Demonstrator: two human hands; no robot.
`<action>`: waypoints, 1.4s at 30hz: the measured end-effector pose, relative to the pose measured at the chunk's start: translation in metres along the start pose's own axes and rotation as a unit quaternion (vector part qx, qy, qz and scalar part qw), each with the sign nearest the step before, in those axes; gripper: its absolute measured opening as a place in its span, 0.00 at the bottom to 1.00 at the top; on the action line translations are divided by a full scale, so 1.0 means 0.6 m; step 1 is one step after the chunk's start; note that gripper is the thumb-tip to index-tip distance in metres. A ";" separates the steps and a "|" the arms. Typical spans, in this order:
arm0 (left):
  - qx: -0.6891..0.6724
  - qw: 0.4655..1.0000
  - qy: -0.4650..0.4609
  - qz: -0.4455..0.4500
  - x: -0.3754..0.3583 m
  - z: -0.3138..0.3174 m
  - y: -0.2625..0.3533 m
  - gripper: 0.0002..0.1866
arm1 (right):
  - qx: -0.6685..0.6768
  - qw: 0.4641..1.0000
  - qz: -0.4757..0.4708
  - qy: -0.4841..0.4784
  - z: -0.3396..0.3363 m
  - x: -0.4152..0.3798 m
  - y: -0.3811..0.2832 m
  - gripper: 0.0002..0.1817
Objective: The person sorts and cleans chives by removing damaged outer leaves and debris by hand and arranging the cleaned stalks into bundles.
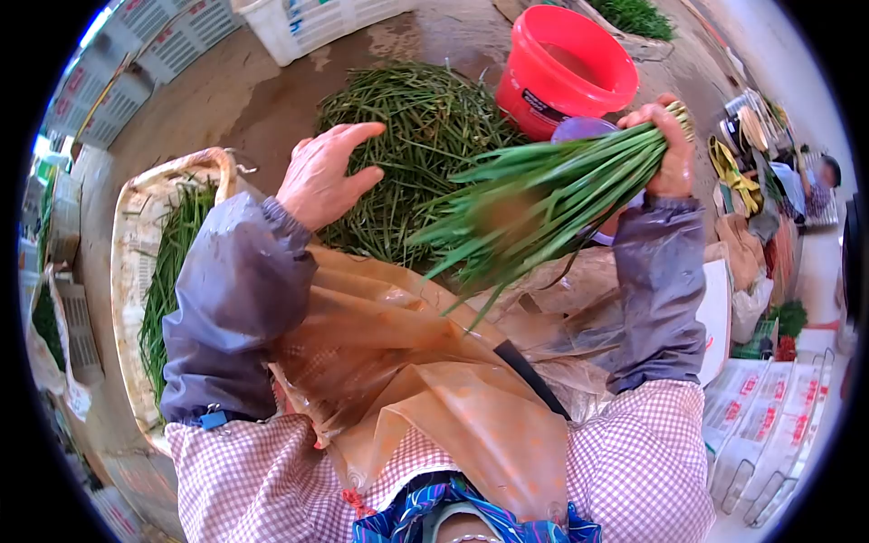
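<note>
Blue collar at my chin, green bunch in my right fist

Nearest of all, my blue patterned collar sits above my translucent tan apron. My right hand is clamped around the pale stalk ends of the green bunch; its long leaves fan leftward from my fist, passing in front of a purple vessel. My left hand is spread, thumb and fingers apart, over the left edge of a heap of loose greens; I cannot tell whether it touches them. The heap lies on the damp floor, a red bucket just beside its far right edge. Left of my sleeve stands a long whitish basket of greens. Crates line the floor's far left corner; lettered white crates stand at its near right.
</note>
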State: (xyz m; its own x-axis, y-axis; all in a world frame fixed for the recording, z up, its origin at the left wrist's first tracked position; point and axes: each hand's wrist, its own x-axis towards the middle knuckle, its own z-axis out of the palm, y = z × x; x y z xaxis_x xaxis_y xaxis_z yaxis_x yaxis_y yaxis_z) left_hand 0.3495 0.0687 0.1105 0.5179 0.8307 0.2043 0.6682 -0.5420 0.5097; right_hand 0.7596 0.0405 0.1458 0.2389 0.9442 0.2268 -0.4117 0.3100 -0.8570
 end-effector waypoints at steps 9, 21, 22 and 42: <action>-0.068 0.997 0.031 -0.034 0.040 0.021 0.011 0.20 | -0.149 0.983 -0.098 0.049 -0.127 0.085 -0.277 0.13; -0.269 0.933 -0.213 -0.111 0.092 0.102 -0.029 0.32 | -0.803 0.441 -0.390 -0.093 -0.179 -0.034 -0.661 0.17; -0.268 0.928 -0.232 -0.111 0.096 0.106 -0.017 0.32 | -0.803 0.469 -0.356 -0.096 -0.188 -0.056 -0.665 0.15; -0.213 0.975 -0.023 -0.051 -0.042 -0.016 0.044 0.32 | -0.789 0.543 0.285 0.039 -0.765 -0.274 -0.152 0.40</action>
State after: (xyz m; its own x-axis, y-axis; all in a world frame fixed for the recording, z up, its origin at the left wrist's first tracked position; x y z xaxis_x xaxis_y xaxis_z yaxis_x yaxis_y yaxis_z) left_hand 0.3489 0.0349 0.1269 0.4904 0.8657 0.1007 0.4401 -0.3457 0.8288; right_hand 1.1618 -0.1945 -0.0258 0.5291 0.8106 -0.2508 0.8136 -0.5686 -0.1212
